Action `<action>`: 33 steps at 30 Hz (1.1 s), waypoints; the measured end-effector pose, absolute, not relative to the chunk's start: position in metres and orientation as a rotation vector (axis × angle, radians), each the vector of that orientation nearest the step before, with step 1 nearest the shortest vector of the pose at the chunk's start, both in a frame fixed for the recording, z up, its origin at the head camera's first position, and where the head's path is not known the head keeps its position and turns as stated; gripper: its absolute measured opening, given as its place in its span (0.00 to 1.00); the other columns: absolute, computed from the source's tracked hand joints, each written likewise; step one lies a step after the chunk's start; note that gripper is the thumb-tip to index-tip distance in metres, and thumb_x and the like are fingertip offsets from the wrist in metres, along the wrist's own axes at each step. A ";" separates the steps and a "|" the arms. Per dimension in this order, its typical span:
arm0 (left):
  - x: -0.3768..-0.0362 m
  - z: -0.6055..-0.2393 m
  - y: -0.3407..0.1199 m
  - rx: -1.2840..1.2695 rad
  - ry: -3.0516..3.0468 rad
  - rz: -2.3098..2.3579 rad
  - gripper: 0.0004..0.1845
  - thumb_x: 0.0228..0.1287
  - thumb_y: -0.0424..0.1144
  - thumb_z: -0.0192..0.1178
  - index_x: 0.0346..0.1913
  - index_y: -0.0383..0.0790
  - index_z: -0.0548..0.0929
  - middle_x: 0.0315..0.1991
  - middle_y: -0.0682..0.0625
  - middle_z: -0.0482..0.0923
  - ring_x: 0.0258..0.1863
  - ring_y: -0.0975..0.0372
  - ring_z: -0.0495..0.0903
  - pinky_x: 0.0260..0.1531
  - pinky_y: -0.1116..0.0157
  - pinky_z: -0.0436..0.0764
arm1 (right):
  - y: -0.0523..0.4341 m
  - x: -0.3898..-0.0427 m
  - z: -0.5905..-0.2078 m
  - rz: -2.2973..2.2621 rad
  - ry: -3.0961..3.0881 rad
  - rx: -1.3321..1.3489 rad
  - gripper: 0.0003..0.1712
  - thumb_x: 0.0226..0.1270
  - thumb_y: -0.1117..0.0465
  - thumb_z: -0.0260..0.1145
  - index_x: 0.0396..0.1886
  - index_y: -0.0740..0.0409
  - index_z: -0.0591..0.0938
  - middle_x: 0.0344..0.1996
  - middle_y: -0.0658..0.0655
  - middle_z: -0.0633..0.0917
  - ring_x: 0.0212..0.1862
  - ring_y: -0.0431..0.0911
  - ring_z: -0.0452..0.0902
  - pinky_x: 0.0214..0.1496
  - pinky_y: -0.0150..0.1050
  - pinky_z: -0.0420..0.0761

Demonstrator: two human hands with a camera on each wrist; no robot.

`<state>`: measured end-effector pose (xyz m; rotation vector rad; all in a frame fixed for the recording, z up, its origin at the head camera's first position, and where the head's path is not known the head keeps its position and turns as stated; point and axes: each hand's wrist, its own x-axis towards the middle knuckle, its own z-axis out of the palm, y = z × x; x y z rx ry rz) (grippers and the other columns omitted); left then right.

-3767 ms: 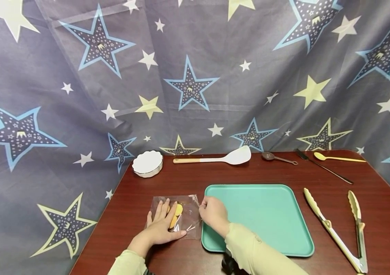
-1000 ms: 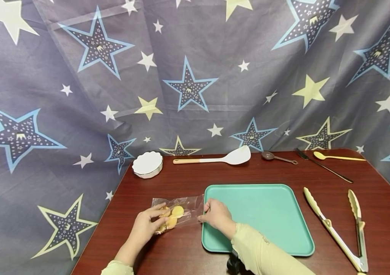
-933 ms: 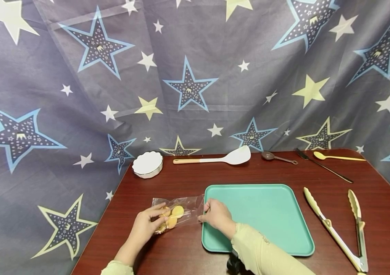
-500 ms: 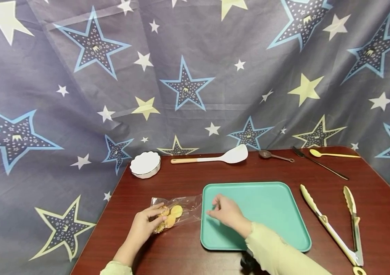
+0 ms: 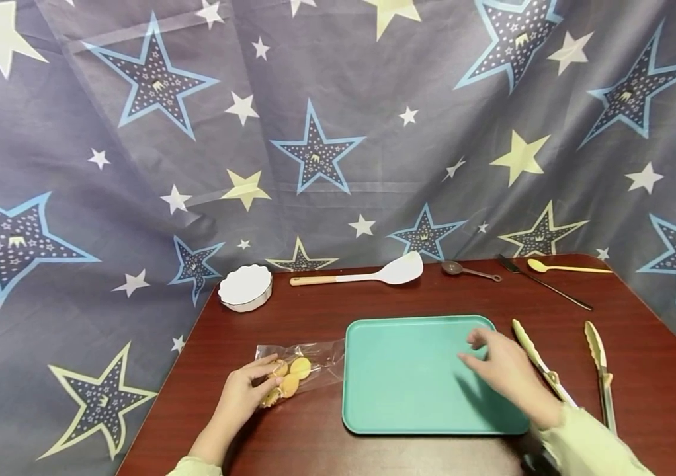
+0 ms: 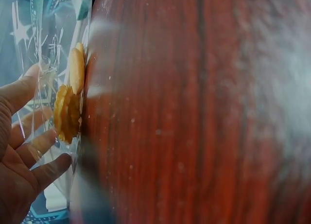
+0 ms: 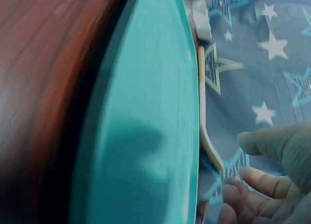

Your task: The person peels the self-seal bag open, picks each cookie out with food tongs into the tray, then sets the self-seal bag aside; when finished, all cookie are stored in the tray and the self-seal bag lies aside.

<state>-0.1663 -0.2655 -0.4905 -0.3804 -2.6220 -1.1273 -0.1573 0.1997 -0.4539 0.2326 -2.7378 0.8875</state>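
Observation:
My left hand (image 5: 237, 400) holds the left end of a clear plastic bag (image 5: 327, 362) on the table. Several round yellow cookies (image 5: 300, 368) lie inside it. The left wrist view shows the thumb and fingers spread about the film, beside a ridged-edge cookie (image 6: 67, 114). Above the right part of a teal tray (image 5: 403, 377) hovers my right hand (image 5: 501, 363), its fingers loosely bent with nothing between them. Just right of it are tongs (image 5: 596, 350) with cream tips, spread apart; the sleeve covers their lower end.
Along the table's back edge lie a white dish (image 5: 245, 289), a white spatula (image 5: 402, 270) with a wooden handle, a brown measuring spoon (image 5: 452, 268), a dark long-handled tool (image 5: 543, 282) and a yellow spoon (image 5: 537, 266). A star-patterned curtain (image 5: 338, 86) hangs behind.
My left hand went from lying flat on the bag to gripping its left end. My right hand let go of the bag's right edge and moved right across the tray toward the tongs.

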 end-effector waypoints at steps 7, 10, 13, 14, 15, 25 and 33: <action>-0.166 -0.492 -0.267 -0.384 -2.624 -1.108 0.15 0.47 0.31 0.75 0.42 0.37 0.90 0.50 0.45 0.84 0.54 0.50 0.80 0.56 0.50 0.74 | 0.260 -0.132 -0.454 0.634 -2.769 0.002 0.21 0.52 0.54 0.75 0.39 0.62 0.80 0.33 0.63 0.79 0.35 0.61 0.75 0.28 0.55 0.72; -0.166 -0.492 -0.267 -0.391 -2.622 -1.123 0.15 0.48 0.31 0.75 0.42 0.36 0.89 0.50 0.44 0.84 0.54 0.49 0.80 0.56 0.47 0.74 | 0.278 -0.121 -0.456 0.585 -2.767 -0.100 0.25 0.52 0.51 0.75 0.42 0.63 0.78 0.37 0.70 0.75 0.40 0.69 0.69 0.26 0.59 0.70; -0.166 -0.492 -0.267 -0.390 -2.624 -1.127 0.14 0.49 0.32 0.75 0.42 0.36 0.90 0.50 0.44 0.84 0.54 0.49 0.80 0.56 0.46 0.73 | 0.292 -0.112 -0.459 0.560 -2.800 -0.184 0.31 0.54 0.46 0.74 0.46 0.64 0.75 0.41 0.75 0.69 0.42 0.73 0.63 0.25 0.60 0.67; -0.166 -0.492 -0.267 -0.388 -2.625 -1.130 0.14 0.49 0.32 0.74 0.42 0.37 0.90 0.50 0.44 0.84 0.54 0.49 0.80 0.56 0.46 0.73 | 0.296 -0.110 -0.459 0.555 -2.814 -0.206 0.33 0.55 0.44 0.73 0.47 0.65 0.73 0.42 0.76 0.68 0.42 0.74 0.62 0.25 0.61 0.66; -0.166 -0.491 -0.267 -0.386 -2.626 -1.133 0.14 0.49 0.32 0.74 0.42 0.37 0.90 0.50 0.44 0.84 0.54 0.49 0.80 0.56 0.46 0.73 | 0.299 -0.109 -0.460 0.547 -2.826 -0.226 0.35 0.56 0.41 0.72 0.49 0.65 0.72 0.43 0.77 0.66 0.42 0.75 0.61 0.26 0.61 0.66; -0.166 -0.491 -0.268 -0.391 -2.621 -1.125 0.14 0.49 0.32 0.75 0.42 0.36 0.89 0.50 0.45 0.84 0.54 0.49 0.80 0.56 0.47 0.73 | 0.313 -0.101 -0.469 0.483 -2.952 -0.337 0.65 0.50 0.26 0.67 0.73 0.63 0.52 0.43 0.84 0.61 0.41 0.78 0.61 0.22 0.63 0.69; -0.166 -0.492 -0.269 -0.380 -2.642 -1.121 0.14 0.50 0.33 0.74 0.43 0.37 0.90 0.50 0.45 0.84 0.55 0.49 0.80 0.57 0.47 0.73 | 0.325 -0.103 -0.481 0.536 -3.105 -0.458 0.77 0.42 0.27 0.73 0.70 0.73 0.40 0.33 0.81 0.63 0.28 0.70 0.71 0.27 0.61 0.73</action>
